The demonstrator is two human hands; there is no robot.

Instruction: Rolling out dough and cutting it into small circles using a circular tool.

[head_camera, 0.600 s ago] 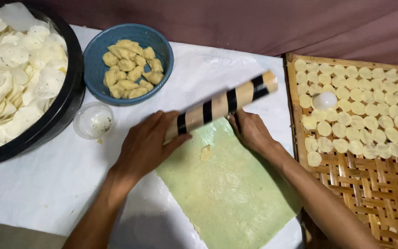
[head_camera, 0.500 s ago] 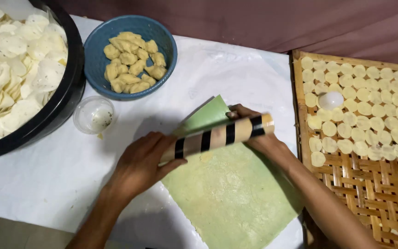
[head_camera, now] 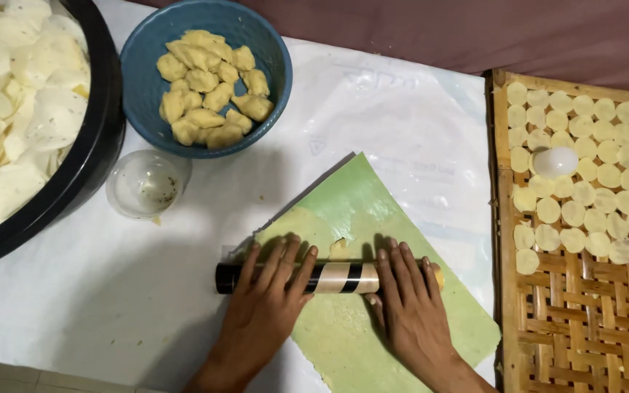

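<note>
A black-and-cream striped rolling pin lies across a green plastic sheet on the white-covered table. My left hand presses flat on the pin's left part, fingers spread. My right hand presses flat on its right part. A thin pale sheet of dough shows on the green sheet just beyond the pin, with a torn edge near the middle.
A blue bowl of yellow dough lumps stands at the back. A small clear cup sits beside a big black basin of pale discs at left. A woven bamboo tray with round dough discs and a white lid is at right.
The rolling pin has come toward me over the green sheet and turned level, with both hands riding on it. The far corner of the sheet now lies uncovered.
</note>
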